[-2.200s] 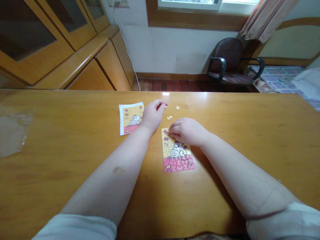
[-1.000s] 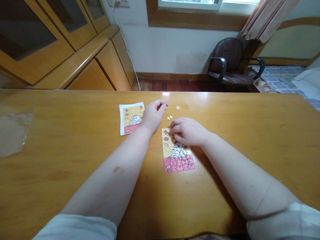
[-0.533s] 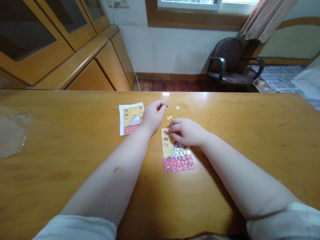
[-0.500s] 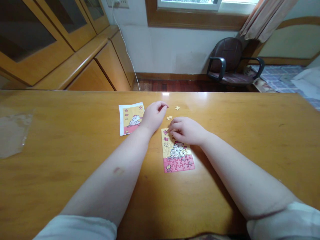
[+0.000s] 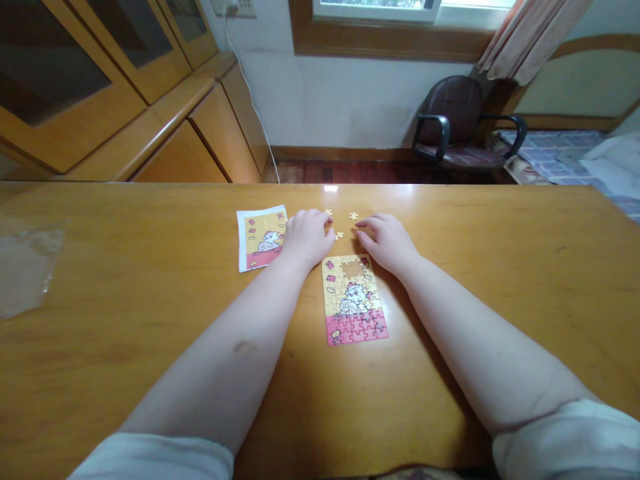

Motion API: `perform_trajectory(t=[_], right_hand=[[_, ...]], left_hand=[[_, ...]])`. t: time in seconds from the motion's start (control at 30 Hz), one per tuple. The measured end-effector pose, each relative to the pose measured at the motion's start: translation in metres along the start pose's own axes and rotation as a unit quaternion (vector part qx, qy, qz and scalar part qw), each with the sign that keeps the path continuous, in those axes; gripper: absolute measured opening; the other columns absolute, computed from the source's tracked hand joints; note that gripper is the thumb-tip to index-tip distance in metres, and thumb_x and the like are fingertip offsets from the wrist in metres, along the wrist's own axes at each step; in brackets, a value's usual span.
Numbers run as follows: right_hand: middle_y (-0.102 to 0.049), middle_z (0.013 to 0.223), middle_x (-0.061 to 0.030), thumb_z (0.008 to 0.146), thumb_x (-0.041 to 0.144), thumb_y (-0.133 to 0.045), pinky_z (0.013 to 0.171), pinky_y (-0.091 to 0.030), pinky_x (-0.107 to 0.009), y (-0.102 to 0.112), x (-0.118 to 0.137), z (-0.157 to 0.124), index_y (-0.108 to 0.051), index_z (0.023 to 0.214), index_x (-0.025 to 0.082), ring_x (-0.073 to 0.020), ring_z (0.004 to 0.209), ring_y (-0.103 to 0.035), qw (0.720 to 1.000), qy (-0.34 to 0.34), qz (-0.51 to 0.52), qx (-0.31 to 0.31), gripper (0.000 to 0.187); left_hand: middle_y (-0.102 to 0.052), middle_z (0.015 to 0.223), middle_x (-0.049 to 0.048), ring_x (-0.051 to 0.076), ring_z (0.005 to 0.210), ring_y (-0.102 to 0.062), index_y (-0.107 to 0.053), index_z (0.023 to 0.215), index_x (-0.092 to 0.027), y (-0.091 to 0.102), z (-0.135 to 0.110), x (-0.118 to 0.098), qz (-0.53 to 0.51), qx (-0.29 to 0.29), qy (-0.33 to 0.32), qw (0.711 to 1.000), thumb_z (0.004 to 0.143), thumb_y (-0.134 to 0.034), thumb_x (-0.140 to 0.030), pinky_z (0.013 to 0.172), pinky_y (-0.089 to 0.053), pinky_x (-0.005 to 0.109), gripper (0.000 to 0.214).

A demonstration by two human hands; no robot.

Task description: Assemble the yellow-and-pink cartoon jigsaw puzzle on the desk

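A small jigsaw puzzle, yellow above and pink below with a white cartoon animal, lies on the wooden table in front of me. It has a gap near its top. My right hand rests just beyond the puzzle's top right corner, fingers stretched out and pointing left toward two loose yellow pieces. My left hand lies beyond the top left corner with its fingers curled under; what is inside them is hidden. A third loose piece sits at its fingertips.
A printed picture card of the same image lies left of my left hand. A clear plastic bag is at the table's far left. Beyond the table stand wooden cabinets and a dark office chair.
My right hand has lifted off the top of the puzzle and moved up toward the loose pieces, uncovering the gap. My left hand has lowered and curled onto the table.
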State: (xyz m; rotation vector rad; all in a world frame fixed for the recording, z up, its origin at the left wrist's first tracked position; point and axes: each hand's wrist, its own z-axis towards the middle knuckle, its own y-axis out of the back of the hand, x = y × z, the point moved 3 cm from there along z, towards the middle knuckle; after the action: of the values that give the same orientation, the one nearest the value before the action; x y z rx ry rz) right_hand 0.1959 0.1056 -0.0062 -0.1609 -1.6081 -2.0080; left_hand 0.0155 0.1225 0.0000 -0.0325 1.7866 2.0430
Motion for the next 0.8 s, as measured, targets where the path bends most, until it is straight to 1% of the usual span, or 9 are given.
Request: perform_trajectory(t=[0.13, 0.23, 0.3, 0.37, 0.43, 0.53, 0.6, 0.7, 0.8], right_hand=[[-0.059, 0.136, -0.0147, 0.09, 0.039, -0.055, 0.106, -0.037, -0.052, -0.006, -0.001, -0.001, -0.058, 0.132, 0.016, -0.0342, 0.125, -0.049, 0.999, 0.011, -0.033, 0.03, 0.048], [-0.048, 0.147, -0.0167, 0.091, 0.045, -0.054, 0.11, -0.032, -0.056, -0.011, -0.003, -0.002, -0.043, 0.145, 0.014, -0.0375, 0.136, -0.039, 0.998, 0.002, -0.036, 0.054, 0.064], [-0.045, 0.15, -0.0161, 0.091, 0.047, -0.054, 0.113, -0.028, -0.058, -0.012, -0.004, -0.003, -0.038, 0.148, 0.016, -0.0382, 0.139, -0.036, 0.997, -0.003, -0.033, 0.065, 0.067], [-0.043, 0.152, -0.0148, 0.091, 0.047, -0.053, 0.114, -0.025, -0.058, -0.013, -0.005, -0.003, -0.037, 0.149, 0.018, -0.0375, 0.141, -0.034, 0.997, -0.003, -0.029, 0.072, 0.067], [-0.041, 0.153, -0.0146, 0.092, 0.047, -0.052, 0.116, -0.023, -0.058, -0.014, -0.005, -0.003, -0.036, 0.149, 0.017, -0.0364, 0.143, -0.032, 0.997, -0.001, -0.027, 0.078, 0.066], [-0.039, 0.154, -0.0158, 0.093, 0.047, -0.051, 0.117, -0.022, -0.057, -0.014, -0.004, -0.002, -0.037, 0.149, 0.015, -0.0355, 0.144, -0.031, 0.996, -0.004, -0.029, 0.087, 0.066], [-0.039, 0.154, -0.0163, 0.093, 0.046, -0.05, 0.117, -0.021, -0.057, -0.014, -0.004, -0.002, -0.038, 0.149, 0.014, -0.0348, 0.144, -0.031, 0.995, -0.006, -0.032, 0.092, 0.065], [-0.042, 0.153, -0.0154, 0.094, 0.045, -0.05, 0.117, -0.02, -0.058, -0.014, -0.002, -0.002, -0.043, 0.146, 0.014, -0.0341, 0.143, -0.034, 0.995, -0.005, -0.034, 0.097, 0.061], [-0.049, 0.148, -0.0146, 0.095, 0.043, -0.05, 0.116, -0.021, -0.058, -0.012, -0.003, -0.001, -0.05, 0.14, 0.015, -0.0329, 0.139, -0.04, 0.996, -0.006, -0.027, 0.085, 0.054]], left_hand=[[-0.064, 0.116, 0.0122, 0.032, 0.11, -0.055, -0.066, 0.113, -0.021, 0.002, 0.001, 0.009, 0.016, -0.048, 0.088, 0.995, 0.086, -0.049, -0.023, 0.097, -0.044, 0.049, 0.031], [-0.063, 0.117, 0.0159, 0.036, 0.11, -0.055, -0.065, 0.115, -0.019, 0.0, 0.002, 0.013, 0.007, -0.044, 0.107, 0.993, 0.083, -0.05, -0.02, 0.095, -0.045, 0.053, 0.035], [-0.064, 0.116, 0.0164, 0.037, 0.11, -0.056, -0.065, 0.115, -0.019, -0.002, 0.003, 0.014, -0.008, -0.039, 0.105, 0.994, 0.081, -0.051, -0.018, 0.094, -0.045, 0.054, 0.037], [-0.064, 0.119, 0.0157, 0.037, 0.113, -0.055, -0.064, 0.118, -0.02, -0.005, 0.003, 0.013, -0.02, -0.034, 0.092, 0.995, 0.08, -0.051, -0.016, 0.097, -0.044, 0.055, 0.04], [-0.058, 0.133, 0.016, 0.038, 0.123, -0.051, -0.059, 0.127, -0.019, -0.008, 0.003, 0.01, -0.026, -0.013, 0.063, 0.998, 0.083, -0.05, -0.018, 0.104, -0.038, 0.056, 0.045], [-0.041, 0.152, 0.0148, 0.037, 0.14, -0.036, -0.047, 0.141, -0.016, -0.014, 0.001, 0.002, -0.028, 0.054, 0.004, 0.998, 0.09, -0.047, -0.025, 0.117, -0.021, 0.059, 0.053], [-0.035, 0.157, 0.0121, 0.033, 0.146, -0.028, -0.042, 0.146, -0.018, -0.017, 0.0, -0.002, -0.032, 0.1, -0.031, 0.994, 0.094, -0.043, -0.029, 0.119, -0.013, 0.059, 0.053], [-0.035, 0.157, 0.0088, 0.028, 0.147, -0.028, -0.041, 0.146, -0.021, -0.017, -0.002, -0.006, -0.042, 0.128, -0.073, 0.988, 0.098, -0.037, -0.03, 0.12, -0.014, 0.056, 0.05], [-0.041, 0.154, 0.0086, 0.025, 0.145, -0.033, -0.046, 0.142, -0.02, -0.017, -0.002, -0.008, -0.064, 0.136, -0.11, 0.983, 0.098, -0.036, -0.028, 0.12, -0.019, 0.052, 0.046]])
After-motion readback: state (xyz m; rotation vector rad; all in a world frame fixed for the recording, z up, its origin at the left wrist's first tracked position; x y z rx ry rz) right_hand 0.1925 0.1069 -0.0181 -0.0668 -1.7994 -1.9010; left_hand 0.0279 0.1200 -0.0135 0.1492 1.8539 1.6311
